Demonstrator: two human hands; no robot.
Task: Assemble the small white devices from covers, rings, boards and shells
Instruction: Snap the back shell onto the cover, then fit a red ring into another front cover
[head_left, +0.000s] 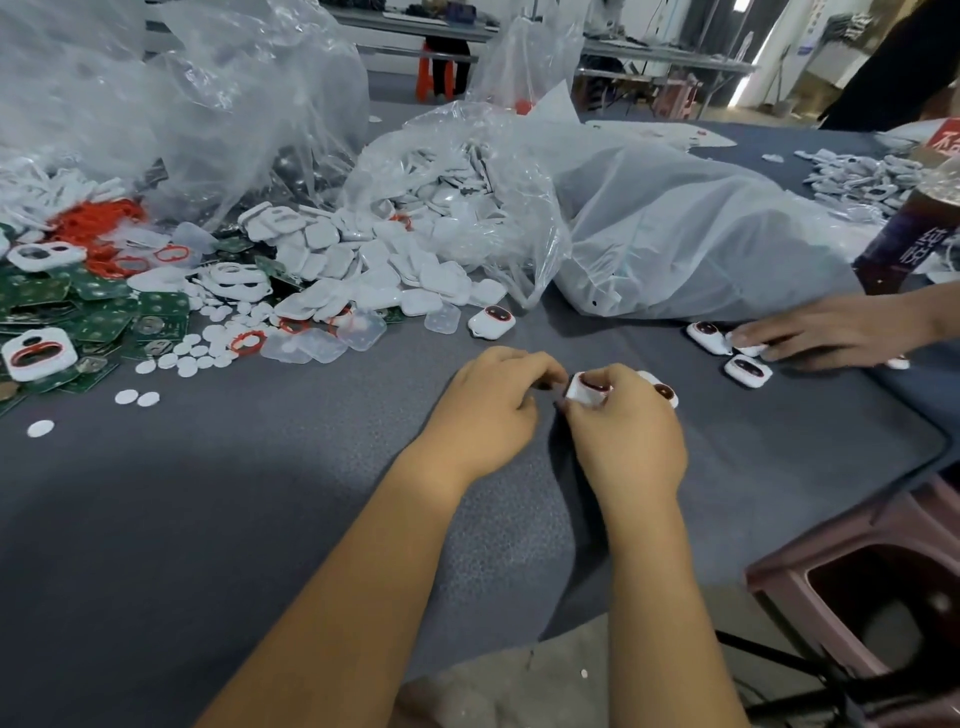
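Note:
Both my hands meet over the grey table (260, 493) on one small white device (587, 391) with a dark red-rimmed window. My right hand (626, 431) grips it from the right and below. My left hand (493, 410) pinches its left edge with curled fingers. A finished device (662, 393) lies just behind my right hand, another (491, 321) farther back. To the left lie green boards (98, 317), red rings (98, 221), white round discs (208, 348), clear covers (317, 345) and a heap of white shells (363, 260).
Clear plastic bags (675, 234) of parts fill the back of the table. Another person's hand (831, 332) rests at the right among three finished devices (748, 370). A dark bottle (914, 228) stands at the far right. A pink stool (872, 582) sits beside the table edge.

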